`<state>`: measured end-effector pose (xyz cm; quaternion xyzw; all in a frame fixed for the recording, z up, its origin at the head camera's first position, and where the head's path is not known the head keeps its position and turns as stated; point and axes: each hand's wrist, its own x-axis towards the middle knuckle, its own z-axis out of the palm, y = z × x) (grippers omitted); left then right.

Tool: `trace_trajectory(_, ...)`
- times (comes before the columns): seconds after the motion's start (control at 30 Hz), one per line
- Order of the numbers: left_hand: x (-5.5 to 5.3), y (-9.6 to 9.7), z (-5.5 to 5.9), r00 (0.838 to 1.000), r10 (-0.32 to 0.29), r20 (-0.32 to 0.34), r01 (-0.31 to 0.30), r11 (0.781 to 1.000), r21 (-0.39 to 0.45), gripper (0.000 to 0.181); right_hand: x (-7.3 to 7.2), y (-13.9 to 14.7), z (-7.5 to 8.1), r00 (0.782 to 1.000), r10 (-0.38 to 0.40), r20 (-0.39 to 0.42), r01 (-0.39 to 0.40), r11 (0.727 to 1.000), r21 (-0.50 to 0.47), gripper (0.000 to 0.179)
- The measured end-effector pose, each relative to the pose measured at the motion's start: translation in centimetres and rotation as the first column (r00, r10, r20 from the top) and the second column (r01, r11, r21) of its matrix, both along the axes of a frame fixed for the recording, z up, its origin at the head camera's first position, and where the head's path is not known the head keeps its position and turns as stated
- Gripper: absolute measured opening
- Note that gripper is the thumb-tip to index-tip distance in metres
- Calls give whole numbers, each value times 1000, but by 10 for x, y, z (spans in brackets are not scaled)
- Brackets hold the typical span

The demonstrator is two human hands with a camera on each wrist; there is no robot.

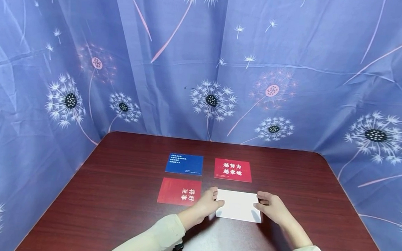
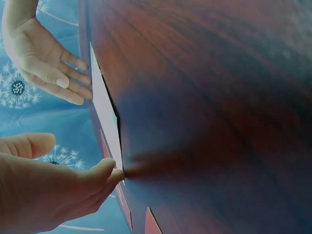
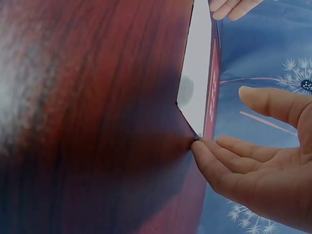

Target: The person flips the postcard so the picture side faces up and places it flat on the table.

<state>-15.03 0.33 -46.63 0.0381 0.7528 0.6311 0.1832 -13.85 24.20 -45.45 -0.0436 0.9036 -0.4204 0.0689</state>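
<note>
A blank white card (image 1: 238, 205) lies on the dark red wooden table between my two hands. My left hand (image 1: 207, 205) is at its left edge, fingertips right at the border and thumb raised apart from them in the left wrist view. On the opposite side, my right hand (image 1: 275, 209) has its fingertips at the card's right edge. The right wrist view shows that hand's thumb (image 3: 258, 99) lifted well away from the card. Neither hand pinches the card. A red card with white characters (image 1: 171, 192) sits just left of my left hand.
Behind the white card lies another red card (image 1: 246, 176) with white writing, and a blue card (image 1: 190, 166) is to its left. The table (image 1: 116, 174) ends at a rounded back edge, where a blue curtain (image 1: 175, 101) with dandelion prints hangs.
</note>
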Motion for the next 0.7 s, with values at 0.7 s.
trace_trajectory(0.7, -9, 3, -4, 990, 140, -6, -139, 987, 86, 58, -3, 1, -6, 989, -132, 70, 142, 975, -170, 48)
